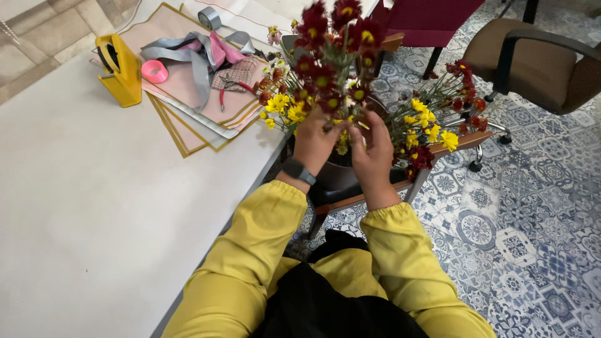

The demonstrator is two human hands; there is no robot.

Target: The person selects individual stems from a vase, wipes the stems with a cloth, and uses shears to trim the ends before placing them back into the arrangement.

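Two hands meet over a white table point(81, 206)'s edge, beside a brown chair point(532, 62). Left hand point(315, 141) is closed round the stems of a dark red flower bunch point(332, 50), held upright above a dark bucket point(338, 172). Right hand point(374, 153) curls against those stems; how tightly, I cannot tell. Yellow tape dispenser point(122, 69) sits near pink ribbon roll point(154, 71).

Both hands point(344, 147) among flower stems point(332, 69)

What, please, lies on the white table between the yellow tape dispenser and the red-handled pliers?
In the head view, a pink roll of ribbon and grey ribbon on pink sheets lie between the yellow tape dispenser and red-handled pliers.
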